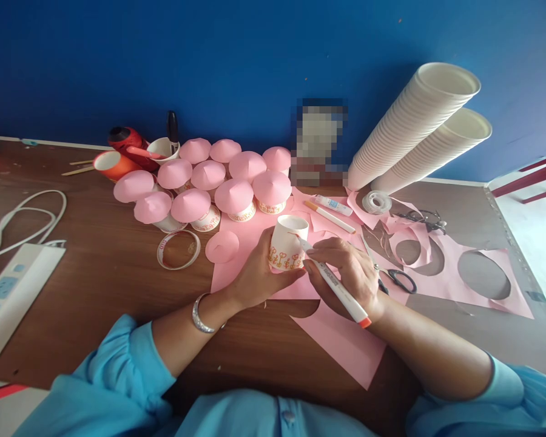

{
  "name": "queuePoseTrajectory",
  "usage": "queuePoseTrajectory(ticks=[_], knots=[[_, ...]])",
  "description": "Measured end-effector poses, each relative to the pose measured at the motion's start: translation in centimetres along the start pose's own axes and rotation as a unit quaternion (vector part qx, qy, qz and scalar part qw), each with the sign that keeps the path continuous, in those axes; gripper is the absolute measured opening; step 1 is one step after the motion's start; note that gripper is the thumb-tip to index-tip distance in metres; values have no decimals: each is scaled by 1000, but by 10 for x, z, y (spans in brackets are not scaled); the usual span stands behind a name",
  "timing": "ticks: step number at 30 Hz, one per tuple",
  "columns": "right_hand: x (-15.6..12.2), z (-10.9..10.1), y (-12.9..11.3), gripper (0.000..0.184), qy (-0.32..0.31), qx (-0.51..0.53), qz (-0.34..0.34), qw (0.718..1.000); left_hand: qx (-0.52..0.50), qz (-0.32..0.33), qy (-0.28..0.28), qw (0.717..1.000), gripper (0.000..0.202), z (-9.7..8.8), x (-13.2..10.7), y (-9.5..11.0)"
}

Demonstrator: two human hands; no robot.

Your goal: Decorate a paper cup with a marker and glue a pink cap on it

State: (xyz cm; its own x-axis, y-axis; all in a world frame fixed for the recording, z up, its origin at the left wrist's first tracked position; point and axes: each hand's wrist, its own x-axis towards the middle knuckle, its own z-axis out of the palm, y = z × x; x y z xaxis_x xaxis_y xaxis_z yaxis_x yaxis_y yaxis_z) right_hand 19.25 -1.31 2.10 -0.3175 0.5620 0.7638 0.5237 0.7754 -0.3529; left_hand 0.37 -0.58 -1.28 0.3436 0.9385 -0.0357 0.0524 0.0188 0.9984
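At the middle of the desk (95,237), over the pink paper sheet (250,291): 1 white paper cup (279,237), mouth up, orange-red flower drawings round its lower wall. Left hand (250,276) grips it from the left, thumb across the near lower side, other fingers partly hidden. Right hand (352,270) pinches 1 white marker (339,288) between thumb and fingers. Key relation: the marker's long axis slants from its orange end, low right, up-left to a nib at the cup's upper wall, beside a short red line. Exact nib contact: cannot tell.
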Motion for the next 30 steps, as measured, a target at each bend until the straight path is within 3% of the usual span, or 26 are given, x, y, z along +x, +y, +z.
queuePoseTrajectory(ticks=[14, 30], knots=[[2, 1, 4, 19, 15, -25, 54, 998, -83, -37, -13, 996, 64, -4, 1, -4], [4, 0, 6, 20, 13, -23, 58, 998, -151, -64, -28, 986, 61, -3, 0, 5]])
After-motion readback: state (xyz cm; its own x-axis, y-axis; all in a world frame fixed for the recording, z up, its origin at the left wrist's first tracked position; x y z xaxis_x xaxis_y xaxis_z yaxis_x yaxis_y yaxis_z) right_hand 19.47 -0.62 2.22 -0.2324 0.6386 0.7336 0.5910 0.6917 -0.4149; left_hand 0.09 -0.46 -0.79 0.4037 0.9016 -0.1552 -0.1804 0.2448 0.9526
